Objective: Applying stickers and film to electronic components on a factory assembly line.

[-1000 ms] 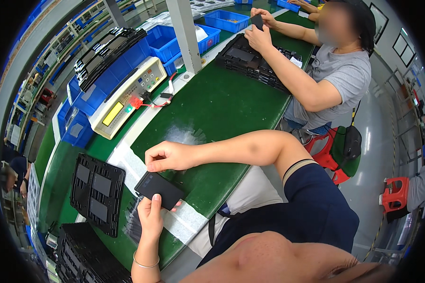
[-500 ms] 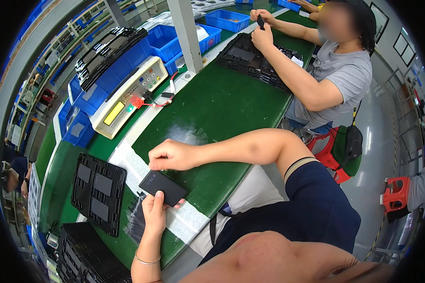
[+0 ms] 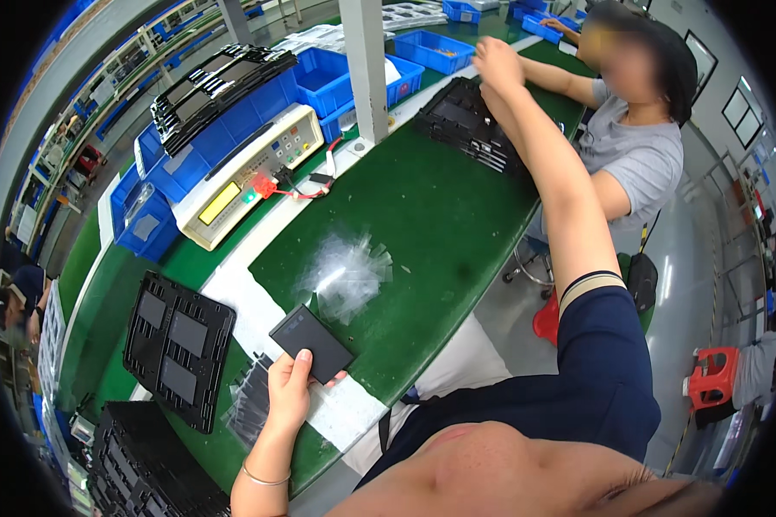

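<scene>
- Green table top [image 3: 440, 215], long, with white strip.
- Left hand [image 3: 290, 392] fingers curled around one flat black pack [image 3: 310, 343].
- Right hand [image 3: 494, 62] stretched far off above black trays [image 3: 466, 129]; grip unclear.
- One black tray [image 3: 178, 346] just left of fingers, one clear film pile [image 3: 347, 274] above.

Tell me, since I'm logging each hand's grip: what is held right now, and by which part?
The left hand holds a flat dark rectangular pack by its lower near edge. The right hand, stretched far out over a stack of black trays, shows nothing in its grasp.

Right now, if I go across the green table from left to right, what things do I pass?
Black tray → left hand holding a flat black rectangular part → pile of clear plastic film → stack of black trays.
</scene>
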`<state>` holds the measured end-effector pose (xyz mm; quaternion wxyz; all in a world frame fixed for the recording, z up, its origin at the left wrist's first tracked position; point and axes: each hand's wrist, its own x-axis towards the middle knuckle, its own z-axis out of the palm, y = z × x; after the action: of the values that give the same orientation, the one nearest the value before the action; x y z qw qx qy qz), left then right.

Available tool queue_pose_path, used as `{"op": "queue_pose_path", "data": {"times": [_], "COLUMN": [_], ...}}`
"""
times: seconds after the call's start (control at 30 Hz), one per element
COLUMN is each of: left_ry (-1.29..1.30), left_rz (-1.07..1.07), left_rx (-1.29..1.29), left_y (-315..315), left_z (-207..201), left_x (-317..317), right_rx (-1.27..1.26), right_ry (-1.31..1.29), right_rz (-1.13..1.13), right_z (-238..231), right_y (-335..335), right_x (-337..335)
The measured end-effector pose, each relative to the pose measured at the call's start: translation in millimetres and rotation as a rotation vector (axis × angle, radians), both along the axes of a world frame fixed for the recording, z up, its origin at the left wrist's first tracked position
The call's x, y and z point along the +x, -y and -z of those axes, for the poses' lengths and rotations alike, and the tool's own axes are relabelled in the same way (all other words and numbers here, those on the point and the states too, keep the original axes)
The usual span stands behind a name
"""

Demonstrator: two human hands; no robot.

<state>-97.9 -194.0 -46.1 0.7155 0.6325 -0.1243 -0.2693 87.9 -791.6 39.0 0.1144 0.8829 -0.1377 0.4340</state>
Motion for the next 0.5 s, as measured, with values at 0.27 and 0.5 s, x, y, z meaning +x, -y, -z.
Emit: {"op": "queue_pose_path", "data": {"times": [0.27,0.5], "left_ry": [0.02,-0.012], "left_rz": [0.003,-0.01], "left_rx": [0.035,0.016], "left_y": [-7.8,-2.0], "left_z": [2.0,-5.3], "left_x": [5.7,7.6], "right_rx": [0.632,0.59], "right_ry": [-0.171,-0.167], "right_rz": [0.15,0.187], "right_z": [-16.6,6.1], "right_y": [13.3,60.6], "right_x": [-4.0,10.0]}}
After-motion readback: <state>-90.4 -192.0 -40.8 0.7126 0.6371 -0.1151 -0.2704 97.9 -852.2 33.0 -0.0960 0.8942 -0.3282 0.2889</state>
